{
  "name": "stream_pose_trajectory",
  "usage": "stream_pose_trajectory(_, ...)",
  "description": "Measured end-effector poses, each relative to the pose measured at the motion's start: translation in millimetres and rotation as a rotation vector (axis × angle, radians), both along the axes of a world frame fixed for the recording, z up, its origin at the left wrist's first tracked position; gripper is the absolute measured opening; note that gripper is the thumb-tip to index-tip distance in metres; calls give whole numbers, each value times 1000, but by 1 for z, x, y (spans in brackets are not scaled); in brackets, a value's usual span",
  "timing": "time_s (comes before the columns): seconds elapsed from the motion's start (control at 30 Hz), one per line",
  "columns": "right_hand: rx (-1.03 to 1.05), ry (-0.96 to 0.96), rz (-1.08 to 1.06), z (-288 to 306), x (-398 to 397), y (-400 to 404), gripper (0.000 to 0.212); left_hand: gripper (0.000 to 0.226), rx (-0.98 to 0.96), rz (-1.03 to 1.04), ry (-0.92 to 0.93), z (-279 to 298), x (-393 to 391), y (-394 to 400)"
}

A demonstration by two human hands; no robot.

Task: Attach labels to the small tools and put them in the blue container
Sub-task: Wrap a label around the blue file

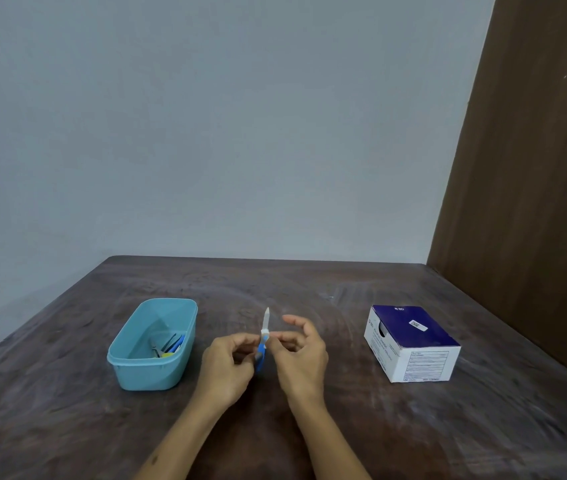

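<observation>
Blue container (152,344) on brown table (309,427)

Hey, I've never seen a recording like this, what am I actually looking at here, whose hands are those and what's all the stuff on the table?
There is no machine here. One camera is worn on a person's head and looks forward and down, so the two arms rising from the bottom edge are that person's own. The left hand and right hand meet over a dark wooden table and together hold a small tool upright: blue handle, pale pointed tip. A white label is wrapped around its middle, pinched by the fingers. To the left stands a light blue container with a few small tools already inside. To the right sits a dark blue and white cardboard box; its print is too small to read.
</observation>
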State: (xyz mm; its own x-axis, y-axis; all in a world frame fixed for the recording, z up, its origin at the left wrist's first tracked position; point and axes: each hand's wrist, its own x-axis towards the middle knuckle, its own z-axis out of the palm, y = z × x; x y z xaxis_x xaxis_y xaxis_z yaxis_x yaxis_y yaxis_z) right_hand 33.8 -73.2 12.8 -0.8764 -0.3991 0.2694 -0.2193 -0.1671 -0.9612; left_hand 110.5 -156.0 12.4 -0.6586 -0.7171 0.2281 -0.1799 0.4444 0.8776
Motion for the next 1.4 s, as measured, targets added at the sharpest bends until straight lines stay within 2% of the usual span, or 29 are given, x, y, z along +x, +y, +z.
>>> stream_pose_trajectory(0.23, -70, -25, -98, 2, -4, 0, 39, 28, -46, -76, -106, -4, -2, -1)
stream_pose_trajectory(0.4, -6, 26, -24, 0, -1, -1, 35, 29, -57, -15, -30, -3, -1, -2)
stream_pose_trajectory(0.6, -126, 43, -147, 4, -1, 2, 43, 26, -94, -97, -100, -6, -3, -1)
stream_pose_trajectory(0.8, -19, 95, -53, 0, 1, -1, 40, 31, -82, 11, 6, -3, -1, -2)
stream_pose_trajectory(1.0, -58, 96, -141, -2, -4, -1, 30, 28, -35, -43, -18, -4, -3, 1)
stream_pose_trajectory(1.07, -6, 138, -94, -3, -3, -3, 25, 28, 8, -27, 29, -4, -2, 0)
stream_pose_trajectory(1.27, 133, 246, 34, -5, 1, -5, 30, 30, 50, 79, 155, -6, 0, -7)
stream_pose_trajectory(1.4, 222, 360, 90, -10, 4, -7, 14, 29, 167, 148, 256, -6, -2, -15)
